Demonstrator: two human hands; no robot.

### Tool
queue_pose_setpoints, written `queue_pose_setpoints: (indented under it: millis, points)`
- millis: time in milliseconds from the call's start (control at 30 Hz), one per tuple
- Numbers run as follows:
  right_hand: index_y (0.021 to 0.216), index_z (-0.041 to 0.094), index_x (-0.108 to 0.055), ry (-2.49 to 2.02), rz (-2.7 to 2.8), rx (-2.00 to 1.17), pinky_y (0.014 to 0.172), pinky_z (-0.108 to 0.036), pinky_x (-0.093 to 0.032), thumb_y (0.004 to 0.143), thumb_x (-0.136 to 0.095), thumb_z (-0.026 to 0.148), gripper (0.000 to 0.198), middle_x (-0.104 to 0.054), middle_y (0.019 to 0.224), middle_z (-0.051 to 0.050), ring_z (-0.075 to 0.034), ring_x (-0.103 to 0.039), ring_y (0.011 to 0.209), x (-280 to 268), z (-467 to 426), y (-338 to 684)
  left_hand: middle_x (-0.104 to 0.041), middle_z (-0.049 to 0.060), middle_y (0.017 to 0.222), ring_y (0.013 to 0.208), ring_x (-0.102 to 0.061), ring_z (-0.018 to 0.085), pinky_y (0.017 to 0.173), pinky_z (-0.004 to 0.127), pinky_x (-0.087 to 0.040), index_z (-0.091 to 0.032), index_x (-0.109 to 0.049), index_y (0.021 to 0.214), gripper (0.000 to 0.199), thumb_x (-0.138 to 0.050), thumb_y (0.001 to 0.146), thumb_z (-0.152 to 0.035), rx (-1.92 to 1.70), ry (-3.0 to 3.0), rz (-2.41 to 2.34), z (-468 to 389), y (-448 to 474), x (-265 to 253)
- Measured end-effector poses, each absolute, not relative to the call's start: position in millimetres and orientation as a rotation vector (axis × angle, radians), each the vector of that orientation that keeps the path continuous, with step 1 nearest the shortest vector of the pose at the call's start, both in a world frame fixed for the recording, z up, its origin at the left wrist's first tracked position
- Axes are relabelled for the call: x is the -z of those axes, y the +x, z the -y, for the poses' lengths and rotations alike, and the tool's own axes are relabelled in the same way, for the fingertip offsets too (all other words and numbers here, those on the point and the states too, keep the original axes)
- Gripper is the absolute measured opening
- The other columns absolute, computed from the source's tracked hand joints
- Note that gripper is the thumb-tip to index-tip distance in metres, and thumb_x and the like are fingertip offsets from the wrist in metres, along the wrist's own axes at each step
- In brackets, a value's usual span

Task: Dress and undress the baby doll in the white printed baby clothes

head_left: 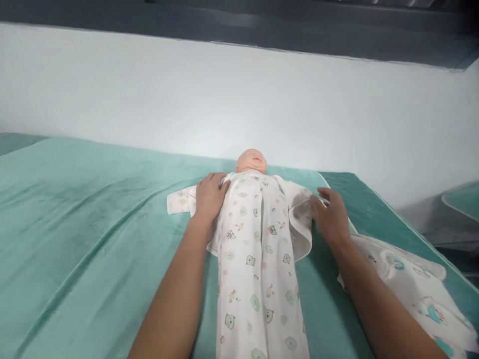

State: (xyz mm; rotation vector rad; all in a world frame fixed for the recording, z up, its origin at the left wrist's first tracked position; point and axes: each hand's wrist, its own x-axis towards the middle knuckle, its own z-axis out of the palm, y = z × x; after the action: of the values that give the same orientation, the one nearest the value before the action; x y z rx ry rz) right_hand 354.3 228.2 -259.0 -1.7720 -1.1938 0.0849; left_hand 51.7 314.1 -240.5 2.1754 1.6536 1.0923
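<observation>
A baby doll [251, 161] lies on its back, head toward the wall, dressed in a white baby garment [243, 259] with green animal prints. A white printed sleeve [178, 201] stretches out on the left. My left hand [210, 195] rests on the doll's shoulder on that side, fingers loosely extended over the cloth and not gripping it. At the other side, my right hand [330, 213] pinches the end of the right sleeve [301, 202] between thumb and fingers. Below that sleeve a flap of the white cloth hangs loose. The doll's arms and legs are covered.
Under everything is a green bed sheet [93, 239] with wrinkles on the left. A second white printed cloth [415, 279] lies bunched at the right, partly behind my right forearm. Behind the doll's head rises a white wall [187, 99], with a dark ledge [239, 25] above.
</observation>
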Motion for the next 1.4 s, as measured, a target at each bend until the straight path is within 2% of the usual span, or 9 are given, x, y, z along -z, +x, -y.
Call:
queue_pose_setpoints:
  millis: [100, 167, 300, 667, 733, 933, 1100, 1233, 1400]
  points:
    - [0.125, 0.021, -0.061, -1.646, 1.484, -0.002, 0.108, -0.049, -0.040, 0.088, -0.051, 0.034, 0.041, -0.060, 0.134, -0.011, -0.029, -0.051, 0.127, 239.0, -247.6, 321.6, -0.068, 0.007, 0.121, 0.114, -0.060, 0.025, 0.100, 0.041, -0.041, -0.024, -0.065, 0.120, 0.032, -0.043, 0.098, -0.033, -1.000, 2.226, -1.764, -313.6, 53.7, 239.3]
    - [0.121, 0.022, -0.065, -1.598, 1.621, -0.109, 0.109, -0.047, -0.039, 0.089, -0.047, 0.031, 0.038, -0.063, 0.132, -0.009, -0.028, -0.052, 0.127, 227.3, -263.6, 299.1, -0.069, 0.007, 0.118, 0.112, -0.060, 0.026, 0.099, 0.041, -0.041, -0.025, -0.065, 0.119, 0.033, -0.039, 0.098, -0.031, -0.926, 2.227, -1.896, -312.9, 55.2, 238.2]
    - [0.109, 0.024, -0.072, -1.634, 1.589, -0.430, 0.100, -0.041, -0.046, 0.088, -0.042, 0.028, 0.036, -0.072, 0.117, -0.005, -0.025, -0.063, 0.110, 223.8, -291.2, 283.3, -0.071, 0.008, 0.108, 0.105, -0.063, 0.028, 0.094, 0.042, -0.042, -0.024, -0.067, 0.110, 0.031, -0.039, 0.096, -0.028, -0.780, 2.201, -2.099, -312.8, 56.4, 236.1]
    - [0.089, 0.022, -0.076, -1.876, 1.682, -0.357, 0.081, -0.032, -0.049, 0.074, -0.041, 0.013, 0.039, -0.077, 0.095, -0.005, -0.023, -0.069, 0.091, 252.6, -315.8, 363.2, -0.075, 0.007, 0.102, 0.098, -0.068, 0.030, 0.076, 0.037, -0.047, -0.030, -0.068, 0.109, 0.033, -0.041, 0.089, -0.029, -0.650, 1.861, -2.276, -330.3, 29.5, 235.9]
    - [0.092, 0.022, -0.076, -1.879, 1.643, -0.273, 0.084, -0.035, -0.050, 0.077, -0.041, 0.015, 0.038, -0.077, 0.096, -0.006, -0.024, -0.069, 0.093, 251.6, -309.6, 368.6, -0.075, 0.007, 0.103, 0.098, -0.068, 0.030, 0.076, 0.038, -0.047, -0.030, -0.068, 0.111, 0.034, -0.042, 0.089, -0.029, -0.662, 1.867, -2.252, -329.5, 28.7, 235.2]
    - [0.114, 0.023, -0.069, -1.671, 1.710, 0.070, 0.101, -0.045, -0.045, 0.086, -0.041, 0.021, 0.039, -0.069, 0.122, -0.007, -0.028, -0.060, 0.115, 236.2, -288.6, 332.8, -0.075, 0.010, 0.102, 0.096, -0.068, 0.031, 0.079, 0.041, -0.048, -0.029, -0.069, 0.109, 0.033, -0.043, 0.089, -0.029, -0.729, 1.885, -2.212, -325.4, 30.1, 235.6]
    - [0.127, 0.023, -0.061, -1.673, 2.025, -0.098, 0.101, -0.048, -0.045, 0.079, -0.041, 0.013, 0.053, -0.066, 0.129, -0.008, -0.031, -0.058, 0.119, 239.6, -288.0, 316.1, -0.076, 0.007, 0.100, 0.095, -0.068, 0.028, 0.079, 0.038, -0.047, -0.030, -0.069, 0.109, 0.033, -0.042, 0.090, -0.029, -0.749, 1.918, -2.233, -323.0, 31.9, 235.7]
    - [0.129, 0.029, -0.061, -1.765, 1.997, -0.270, 0.100, -0.044, -0.047, 0.069, -0.042, 0.008, 0.066, -0.065, 0.133, -0.002, -0.030, -0.058, 0.122, 246.0, -293.4, 335.2, -0.076, 0.007, 0.104, 0.098, -0.067, 0.029, 0.082, 0.040, -0.046, -0.029, -0.068, 0.111, 0.034, -0.042, 0.089, -0.027, -0.723, 1.889, -2.223, -322.7, 33.1, 235.8]
    - [0.121, 0.024, -0.064, -1.856, 1.931, -0.452, 0.090, -0.040, -0.051, 0.068, -0.041, 0.008, 0.060, -0.069, 0.125, -0.006, -0.029, -0.063, 0.111, 248.0, -301.1, 352.4, -0.070, 0.007, 0.118, 0.112, -0.061, 0.026, 0.091, 0.039, -0.046, -0.025, -0.067, 0.112, 0.037, -0.042, 0.087, -0.017, -0.979, 2.057, -2.038, -319.8, 35.1, 239.9]
